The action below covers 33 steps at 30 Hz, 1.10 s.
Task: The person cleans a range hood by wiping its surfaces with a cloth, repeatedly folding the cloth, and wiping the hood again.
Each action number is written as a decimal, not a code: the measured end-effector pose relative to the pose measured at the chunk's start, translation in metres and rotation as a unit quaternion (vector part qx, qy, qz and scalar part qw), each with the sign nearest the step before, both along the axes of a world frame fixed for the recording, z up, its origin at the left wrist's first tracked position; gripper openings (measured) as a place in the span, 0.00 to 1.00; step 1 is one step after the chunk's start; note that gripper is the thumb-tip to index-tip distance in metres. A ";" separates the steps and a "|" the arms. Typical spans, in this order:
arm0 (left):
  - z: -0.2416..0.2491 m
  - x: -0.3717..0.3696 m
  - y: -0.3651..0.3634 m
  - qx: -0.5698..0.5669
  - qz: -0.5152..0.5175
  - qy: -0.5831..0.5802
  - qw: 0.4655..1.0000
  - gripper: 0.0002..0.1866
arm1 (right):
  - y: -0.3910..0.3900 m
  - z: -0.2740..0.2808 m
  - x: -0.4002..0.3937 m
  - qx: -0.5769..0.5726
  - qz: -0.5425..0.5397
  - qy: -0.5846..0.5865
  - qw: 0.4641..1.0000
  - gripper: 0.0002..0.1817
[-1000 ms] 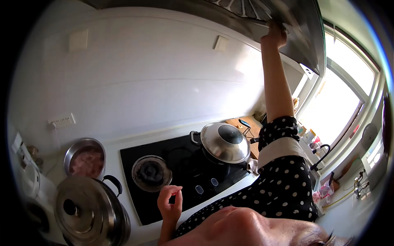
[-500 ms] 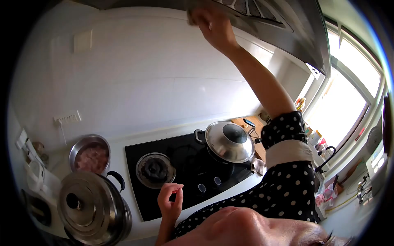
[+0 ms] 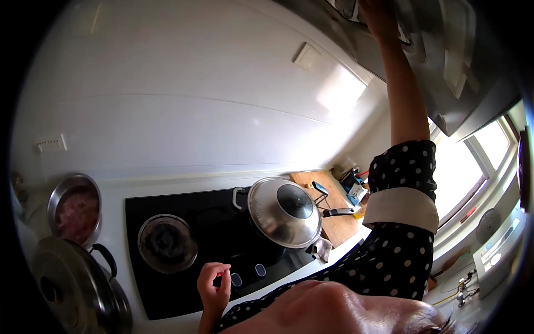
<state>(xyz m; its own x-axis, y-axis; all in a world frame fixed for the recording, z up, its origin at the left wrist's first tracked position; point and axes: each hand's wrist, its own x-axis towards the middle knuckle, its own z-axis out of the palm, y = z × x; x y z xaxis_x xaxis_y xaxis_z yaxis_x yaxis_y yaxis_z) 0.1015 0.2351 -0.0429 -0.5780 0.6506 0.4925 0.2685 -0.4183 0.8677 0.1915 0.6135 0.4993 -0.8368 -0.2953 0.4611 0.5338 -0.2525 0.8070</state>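
Swept back rightward, the right hand (image 3: 380,16) presses the grey metal range hood (image 3: 445,61); its grip cannot be told. Below, the left hand (image 3: 214,286) curls loosely, fingertips together, beside the black glass cooktop (image 3: 183,222).

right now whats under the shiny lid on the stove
The lid sits on a dark pot with a side handle on the black cooktop. The lid covers the pot completely, so its contents cannot be seen. A cloth lies by its edge.
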 end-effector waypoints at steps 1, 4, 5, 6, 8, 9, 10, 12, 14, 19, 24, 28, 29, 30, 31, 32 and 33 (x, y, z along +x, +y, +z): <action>-0.001 0.002 0.004 -0.006 0.001 0.001 1.000 0.05 | 0.011 0.002 0.004 0.033 -0.022 0.005 0.999 0.07; 0.001 0.004 0.008 -0.019 0.015 -0.001 1.000 0.05 | 0.074 -0.005 0.041 0.026 -0.061 -0.063 0.996 0.07; 0.002 0.002 0.007 -0.026 0.026 0.002 0.999 0.04 | 0.083 0.001 0.040 0.012 -0.077 -0.028 0.997 0.06; 0.001 -0.001 0.006 -0.033 0.034 0.006 0.999 0.04 | 0.076 0.004 0.034 -0.003 -0.096 0.009 0.995 0.06; -0.001 -0.011 0.005 -0.069 0.035 0.010 0.997 0.03 | 0.047 0.011 0.023 -0.023 -0.056 0.024 0.998 0.07; -0.001 -0.015 0.004 -0.073 0.037 0.014 0.997 0.03 | 0.020 0.018 0.007 -0.026 0.005 -0.003 1.000 0.09; -0.002 -0.017 0.007 -0.072 0.044 0.014 0.996 0.03 | -0.001 0.022 -0.007 -0.018 0.029 -0.011 0.999 0.09; -0.002 -0.022 0.008 -0.073 0.045 0.003 0.996 0.03 | 0.030 0.023 0.006 -0.020 -0.008 -0.010 1.000 0.09; -0.003 -0.025 0.008 -0.057 0.051 -0.006 0.997 0.04 | 0.122 0.040 0.042 -0.031 -0.064 -0.051 0.996 0.09; -0.016 -0.032 -0.002 -0.085 0.058 0.009 0.995 0.04 | 0.058 0.016 0.010 -0.253 -0.025 0.146 0.956 0.11; -0.023 -0.041 0.001 -0.100 0.066 0.016 0.993 0.04 | 0.118 0.022 0.018 -0.128 0.026 0.058 0.990 0.12; -0.031 -0.047 0.012 -0.100 0.064 -0.012 0.993 0.04 | 0.087 -0.002 0.007 -0.104 0.054 0.071 0.991 0.14; -0.031 -0.047 0.015 -0.105 0.061 -0.015 0.993 0.04 | 0.053 0.004 -0.003 -0.065 0.039 0.052 0.996 0.15; -0.031 -0.048 0.018 -0.108 0.059 -0.017 0.992 0.04 | 0.024 0.007 -0.013 -0.025 0.024 0.032 0.999 0.16; -0.031 -0.050 0.021 -0.111 0.056 -0.017 0.992 0.04 | 0.008 0.003 -0.020 -0.037 0.026 0.054 0.998 0.14; -0.031 -0.051 0.024 -0.106 0.054 -0.010 0.993 0.04 | 0.023 -0.003 -0.011 -0.011 -0.033 0.046 0.998 0.13; -0.030 -0.051 0.027 -0.100 0.053 -0.004 0.994 0.04 | 0.053 -0.010 0.003 0.016 -0.092 0.036 0.995 0.12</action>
